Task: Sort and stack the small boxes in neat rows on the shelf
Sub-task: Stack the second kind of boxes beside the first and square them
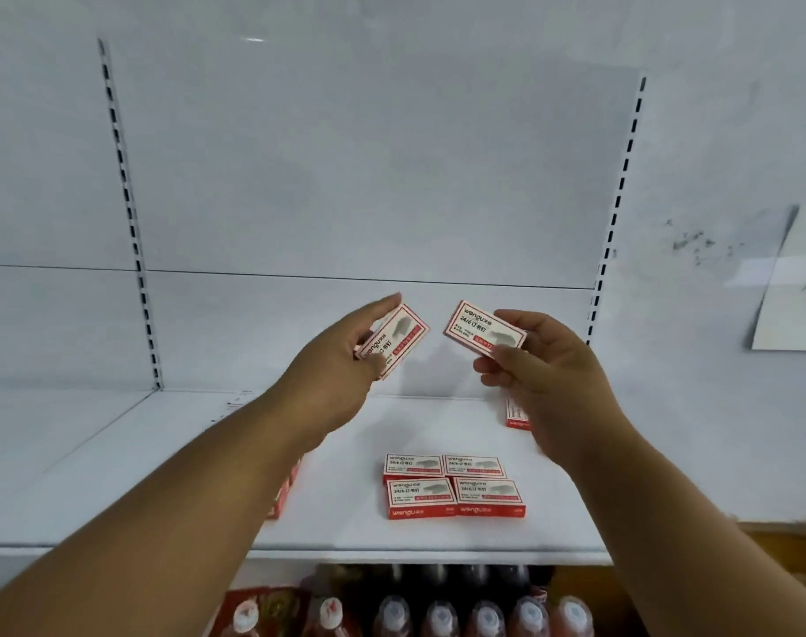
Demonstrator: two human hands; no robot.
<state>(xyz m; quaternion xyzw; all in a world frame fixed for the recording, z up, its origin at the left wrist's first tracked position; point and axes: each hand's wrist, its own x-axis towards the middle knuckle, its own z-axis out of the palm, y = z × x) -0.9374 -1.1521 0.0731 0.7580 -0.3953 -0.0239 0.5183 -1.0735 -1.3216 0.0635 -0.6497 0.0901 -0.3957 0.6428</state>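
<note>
My left hand (341,360) grips a small red-and-white staple box (398,337), tilted, above the white shelf (346,535). My right hand (543,360) pinches a second such box (479,331) just to the right, the two boxes apart in the air. On the shelf below lie several matching boxes (453,487) in two neat rows of two, flat and touching. Another box (516,413) shows partly behind my right wrist. More red boxes (284,491) peek out under my left forearm, mostly hidden.
White back panel with slotted uprights (130,223) left and right (619,200). A paper sheet (791,287) hangs on the wall at right. Below the shelf's front edge stand several capped bottles (437,613) and a red package (272,609).
</note>
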